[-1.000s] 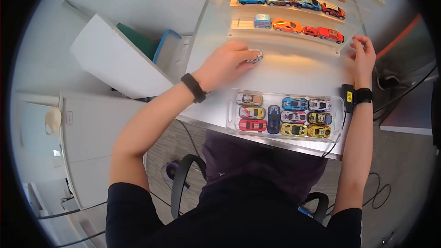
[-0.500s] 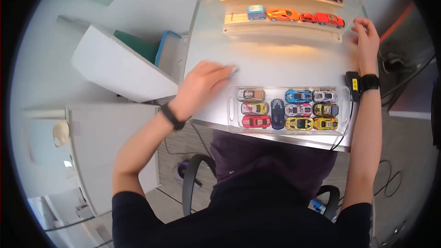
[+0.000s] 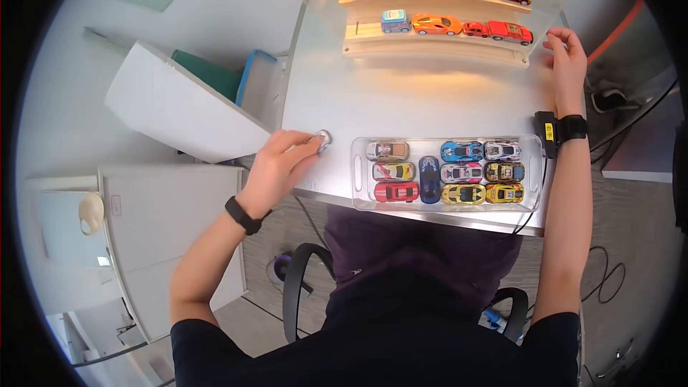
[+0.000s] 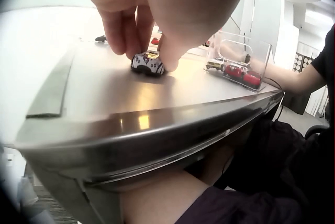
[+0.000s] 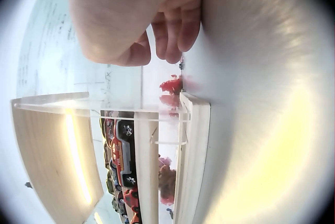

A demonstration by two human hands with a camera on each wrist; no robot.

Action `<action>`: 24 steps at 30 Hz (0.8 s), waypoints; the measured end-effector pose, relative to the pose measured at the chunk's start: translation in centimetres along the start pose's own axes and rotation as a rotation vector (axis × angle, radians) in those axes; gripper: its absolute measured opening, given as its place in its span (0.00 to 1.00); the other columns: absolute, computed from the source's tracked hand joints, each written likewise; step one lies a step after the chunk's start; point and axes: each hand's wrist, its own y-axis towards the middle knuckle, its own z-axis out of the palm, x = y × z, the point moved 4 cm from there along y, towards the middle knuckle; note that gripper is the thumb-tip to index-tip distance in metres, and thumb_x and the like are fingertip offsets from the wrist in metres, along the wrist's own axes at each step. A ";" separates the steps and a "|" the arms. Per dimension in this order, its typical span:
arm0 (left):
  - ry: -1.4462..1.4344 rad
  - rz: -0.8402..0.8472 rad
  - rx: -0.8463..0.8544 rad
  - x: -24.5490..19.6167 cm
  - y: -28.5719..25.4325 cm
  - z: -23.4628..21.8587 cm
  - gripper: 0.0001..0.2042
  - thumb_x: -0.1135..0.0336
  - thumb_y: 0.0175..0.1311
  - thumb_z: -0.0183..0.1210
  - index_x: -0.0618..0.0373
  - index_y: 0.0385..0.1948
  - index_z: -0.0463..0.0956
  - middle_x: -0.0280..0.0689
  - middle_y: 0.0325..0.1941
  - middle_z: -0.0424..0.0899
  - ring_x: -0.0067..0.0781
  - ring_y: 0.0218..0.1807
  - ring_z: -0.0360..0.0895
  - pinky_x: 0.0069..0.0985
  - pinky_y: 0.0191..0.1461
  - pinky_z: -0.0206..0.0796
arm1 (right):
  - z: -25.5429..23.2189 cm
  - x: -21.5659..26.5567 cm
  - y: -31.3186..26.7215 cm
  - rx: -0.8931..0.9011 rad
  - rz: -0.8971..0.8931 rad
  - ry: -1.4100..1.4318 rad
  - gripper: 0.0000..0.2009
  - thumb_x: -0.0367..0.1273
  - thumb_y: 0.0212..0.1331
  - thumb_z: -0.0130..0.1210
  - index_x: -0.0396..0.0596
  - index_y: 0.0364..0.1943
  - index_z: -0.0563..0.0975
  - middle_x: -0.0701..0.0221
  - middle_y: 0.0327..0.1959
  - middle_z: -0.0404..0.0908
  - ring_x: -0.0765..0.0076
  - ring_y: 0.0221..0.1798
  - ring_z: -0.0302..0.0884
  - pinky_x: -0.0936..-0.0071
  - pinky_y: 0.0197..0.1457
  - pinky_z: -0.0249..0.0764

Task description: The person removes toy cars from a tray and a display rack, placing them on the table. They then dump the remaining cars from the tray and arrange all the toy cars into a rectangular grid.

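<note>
At the left side of the silver tabletop [image 3: 423,97], my left hand [image 3: 278,166] pinches a small white toy car [image 3: 324,140] between thumb and fingers. In the left wrist view this toy car [image 4: 147,66] shows a dark patterned end and sits low, close over the metal surface. My right hand [image 3: 569,66] is by the right end of a tiered wooden display rack [image 3: 364,31], fingers loosely bent and holding nothing. To the right of my left hand lies a clear plastic box [image 3: 363,203] with several toy cars in it, one dark blue car [image 3: 429,179] set crosswise.
On the rack's tiers stand several toy cars, among them an orange car [image 3: 437,25] and a red truck [image 3: 510,32]. A white open box [image 3: 175,104] is left of the table. A black cable [image 3: 530,216] hangs over the front edge by my right wrist.
My left hand has carried the white toy car from in front of the rack leftward and toward me. The right hand stays beside the rack. The head view has tilted down.
</note>
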 end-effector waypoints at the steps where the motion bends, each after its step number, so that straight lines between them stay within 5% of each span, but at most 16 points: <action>1: -0.018 -0.010 -0.008 -0.4 0.7 0.1 0.16 0.75 0.64 0.73 0.56 0.54 0.89 0.39 0.51 0.89 0.44 0.51 0.84 0.35 0.54 0.78 | 0.2 0.3 0.0 -0.004 0.007 0.001 0.08 0.33 0.76 0.61 0.47 0.51 0.86 0.77 0.50 0.88 0.78 0.48 0.86 0.78 0.42 0.76; 10: -0.207 0.234 -0.064 -2.6 14.6 5.5 0.11 0.68 0.67 0.73 0.56 0.49 0.89 0.38 0.44 0.86 0.44 0.48 0.82 0.36 0.52 0.77 | -0.4 -0.5 0.6 0.018 0.005 -0.002 0.07 0.33 0.76 0.61 0.49 0.51 0.85 0.77 0.51 0.88 0.78 0.51 0.86 0.77 0.42 0.76; 13: -0.171 0.182 -0.007 -1.7 11.9 4.3 0.11 0.67 0.69 0.70 0.50 0.51 0.90 0.40 0.41 0.83 0.46 0.46 0.81 0.40 0.52 0.76 | -0.7 -0.8 0.6 -0.003 0.028 0.015 0.08 0.34 0.76 0.61 0.49 0.51 0.84 0.76 0.50 0.87 0.77 0.50 0.86 0.77 0.42 0.76; 19: -0.076 -0.006 0.012 2.4 -2.1 -1.2 0.14 0.77 0.60 0.74 0.58 0.49 0.90 0.39 0.44 0.87 0.44 0.46 0.83 0.36 0.51 0.76 | -0.2 -0.3 0.3 0.009 0.005 0.023 0.06 0.32 0.75 0.61 0.48 0.49 0.85 0.77 0.48 0.87 0.79 0.49 0.86 0.78 0.40 0.76; 24: -0.085 -0.032 -0.011 1.4 -1.5 -0.8 0.15 0.78 0.59 0.74 0.58 0.48 0.89 0.40 0.43 0.87 0.45 0.46 0.82 0.36 0.51 0.76 | 0.1 0.5 0.1 0.001 0.003 0.006 0.06 0.31 0.75 0.61 0.46 0.49 0.85 0.76 0.46 0.87 0.80 0.46 0.85 0.77 0.39 0.76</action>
